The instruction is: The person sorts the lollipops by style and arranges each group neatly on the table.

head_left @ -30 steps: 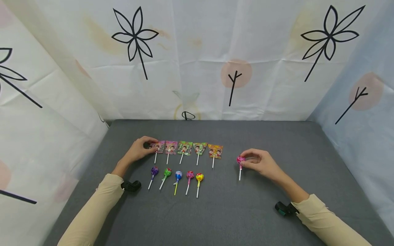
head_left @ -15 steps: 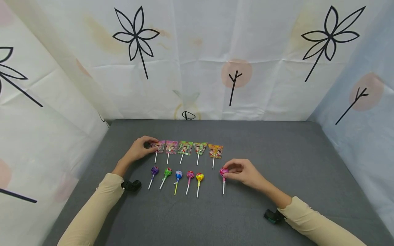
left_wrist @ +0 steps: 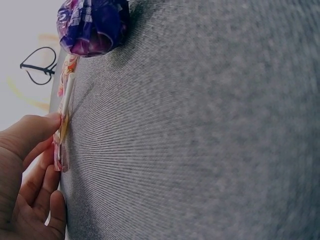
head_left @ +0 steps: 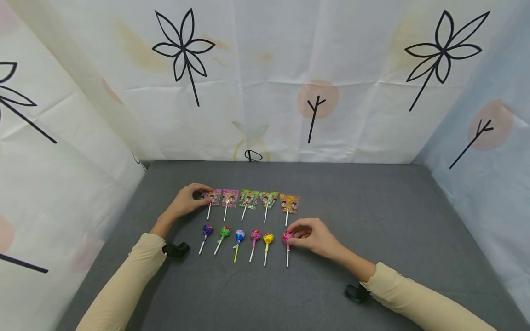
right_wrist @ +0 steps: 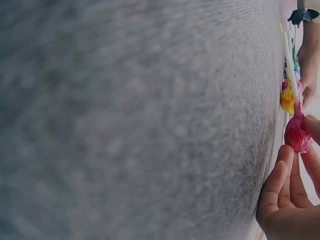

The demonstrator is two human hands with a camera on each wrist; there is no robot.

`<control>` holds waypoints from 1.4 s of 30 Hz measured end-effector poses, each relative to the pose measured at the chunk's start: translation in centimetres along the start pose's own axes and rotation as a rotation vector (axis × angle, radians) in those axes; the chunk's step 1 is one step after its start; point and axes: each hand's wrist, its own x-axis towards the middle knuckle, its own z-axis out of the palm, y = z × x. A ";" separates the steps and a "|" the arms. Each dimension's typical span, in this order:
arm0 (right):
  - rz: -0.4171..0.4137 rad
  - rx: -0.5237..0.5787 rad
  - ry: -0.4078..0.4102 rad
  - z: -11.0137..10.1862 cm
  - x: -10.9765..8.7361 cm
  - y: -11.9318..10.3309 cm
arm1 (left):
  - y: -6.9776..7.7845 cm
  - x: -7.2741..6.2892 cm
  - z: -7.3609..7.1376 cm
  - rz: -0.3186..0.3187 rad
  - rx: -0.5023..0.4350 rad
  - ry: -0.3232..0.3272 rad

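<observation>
My right hand (head_left: 316,238) pinches the ball of a pink round lollipop (head_left: 287,237), its white stick pointing toward me. It is at the right end of the front row, just past a yellow lollipop (head_left: 268,238). In the right wrist view, thumb and fingertips hold the pink wrapped ball (right_wrist: 298,134). At the back row's left end, my left hand (head_left: 187,201) pinches the edge of a flat lollipop in a pink printed wrapper (head_left: 214,196). The left wrist view has the thumb over this wrapper (left_wrist: 58,156), with fingers partly hidden behind.
Beside the held flat lollipop lie a pink one (head_left: 230,198), two green ones and an orange one (head_left: 289,203). The front row also has purple (head_left: 208,230), green (head_left: 225,231), blue (head_left: 240,236) and pink (head_left: 255,235) round lollipops. A printed curtain (head_left: 265,55) borders the grey table (head_left: 372,197).
My right hand has carried the pink round lollipop left and toward me, up to the yellow one's right side. The left hand has stayed at the flat lollipop.
</observation>
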 end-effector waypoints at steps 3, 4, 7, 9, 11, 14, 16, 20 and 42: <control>0.006 -0.018 0.008 0.2 0.1 -0.2 | 0.0 0.0 0.1 -0.002 0.000 0.004; 0.009 -0.017 0.008 0.3 0.2 -0.2 | 0.0 0.0 0.1 -0.003 -0.001 0.005; 0.021 -0.007 0.003 0.4 0.3 -0.3 | 0.1 0.0 0.1 -0.003 -0.006 0.002; 0.027 0.001 -0.003 0.5 0.4 -0.4 | 0.1 0.0 0.1 -0.001 -0.007 0.001; 0.032 -0.001 -0.007 0.5 0.5 -0.4 | 0.2 0.0 0.1 0.002 -0.005 0.006; 0.041 -0.012 -0.014 0.5 0.5 -0.5 | 0.3 0.0 0.1 0.004 -0.003 0.016; 0.044 -0.029 -0.016 0.5 0.5 -0.5 | 0.3 0.0 0.1 0.007 -0.006 0.017; 0.038 -0.059 -0.018 0.8 0.5 -0.4 | 0.3 -0.2 0.2 0.005 -0.004 0.012; 0.044 -0.030 -0.019 -0.6 -0.2 -0.6 | 0.0 -1.0 -0.5 0.013 -0.117 0.093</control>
